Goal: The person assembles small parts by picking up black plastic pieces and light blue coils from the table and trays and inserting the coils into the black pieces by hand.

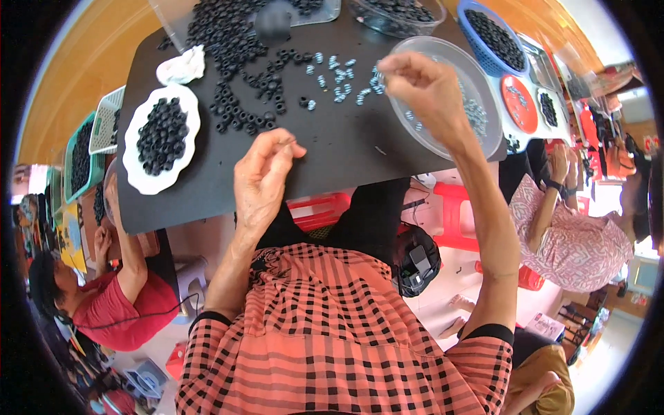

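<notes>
At the near edge of the frame: a checked orange-and-black shirt (339, 332) filled the foreground, both bare forearms rising from it toward the work surface.
Left hand (261, 176): hovered over the near part of the black mat (332, 149), fingers curled and fingertips pinched together; whatever sat in the pinch was too small to make out.
Right hand (422, 86): reached farther out, over the near-left rim of the clear plastic bowl (484, 131), thumb and forefinger pinched shut – the piece held, if any, could not be told.
Clear plastic bowl: lay at the mat's right side, a few small silvery pieces inside.
Small silver-and-black pieces (342, 79): scattered loose on the mat, just left of the right hand.
Black rings (242, 76): a spread heap on the mat's middle and far part, beyond the left hand.
White scalloped dish (138, 173): at the mat's left side, filled with black rings.
White crumpled cloth (181, 68): just beyond the dish.
Blue basket (465, 28): far right, holding black rings.
Second clear bowl (398, 17): far edge, also with dark rings.
Red round tray (519, 104): on a white tray – right of the clear plastic bowl.
Other people: one in a red top (117, 304) at lower left, one in a patterned top (574, 242) at right, both below table level.
</notes>
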Available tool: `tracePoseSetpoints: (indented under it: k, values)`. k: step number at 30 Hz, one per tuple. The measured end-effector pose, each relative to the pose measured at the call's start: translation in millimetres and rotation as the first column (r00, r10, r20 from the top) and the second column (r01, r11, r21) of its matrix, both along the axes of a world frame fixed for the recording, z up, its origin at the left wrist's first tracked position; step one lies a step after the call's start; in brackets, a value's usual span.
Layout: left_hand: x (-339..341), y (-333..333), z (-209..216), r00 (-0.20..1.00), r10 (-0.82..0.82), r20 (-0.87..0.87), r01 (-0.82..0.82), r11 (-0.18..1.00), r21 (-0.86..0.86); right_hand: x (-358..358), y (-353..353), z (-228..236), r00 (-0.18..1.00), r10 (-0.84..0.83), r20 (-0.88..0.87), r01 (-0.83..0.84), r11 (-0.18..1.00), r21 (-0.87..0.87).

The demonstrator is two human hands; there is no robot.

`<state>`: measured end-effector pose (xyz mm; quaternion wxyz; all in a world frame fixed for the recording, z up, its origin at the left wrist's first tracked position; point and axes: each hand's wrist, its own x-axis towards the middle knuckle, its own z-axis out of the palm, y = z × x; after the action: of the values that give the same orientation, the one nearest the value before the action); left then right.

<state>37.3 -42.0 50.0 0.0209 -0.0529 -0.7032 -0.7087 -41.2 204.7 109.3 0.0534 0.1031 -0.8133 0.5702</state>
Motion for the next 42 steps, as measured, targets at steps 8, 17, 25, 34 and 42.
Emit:
tracePoseSetpoints:
  k: [8,17,25,34,42]
  values:
    - [-19,21,8,0.992,-0.006,-0.124,0.005,1.000,-0.014,25,-53,-35,0.924,0.331,0.192,-0.227,0.877,-0.423]
    - [-28,16,5,0.981,-0.037,-0.193,-0.006,0.975,-0.220,23,-61,-47,0.915,0.346,0.205,-0.237,0.876,-0.419]
    - [-27,17,8,0.990,-0.022,-0.137,-0.011,0.972,-0.235,30,-65,-57,0.954,0.271,0.125,-0.186,0.867,-0.461]
    - [-30,22,8,0.929,-0.026,-0.369,-0.129,0.911,-0.391,31,-66,-63,0.971,0.219,0.092,-0.162,0.893,-0.419]
    - [-29,22,18,0.975,-0.033,-0.221,-0.043,0.944,-0.327,34,-69,-61,0.967,0.240,0.085,-0.159,0.829,-0.537]
